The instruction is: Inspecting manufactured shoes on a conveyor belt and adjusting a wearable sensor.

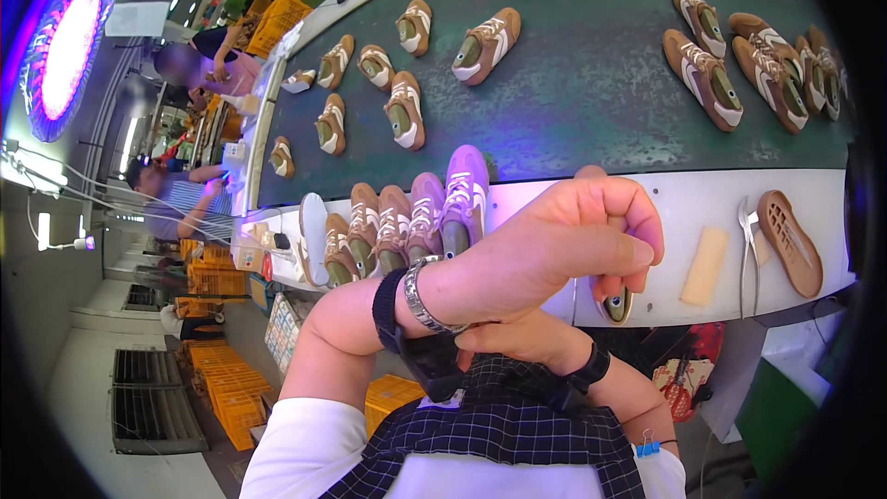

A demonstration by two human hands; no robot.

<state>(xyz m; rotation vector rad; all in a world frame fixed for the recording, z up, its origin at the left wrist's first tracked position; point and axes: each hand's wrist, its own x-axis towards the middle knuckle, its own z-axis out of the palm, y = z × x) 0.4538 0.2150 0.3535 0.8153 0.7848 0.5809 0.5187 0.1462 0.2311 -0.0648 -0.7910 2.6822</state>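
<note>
Just left of the middle, a black strap (386, 312) circles the left wrist. Next, the right hand (531, 337) tucks under that wrist; I can't tell its grip. Farther right, the left hand (582, 236) curls, maybe empty, I can't tell. Keeping that wrist still should help.
</note>
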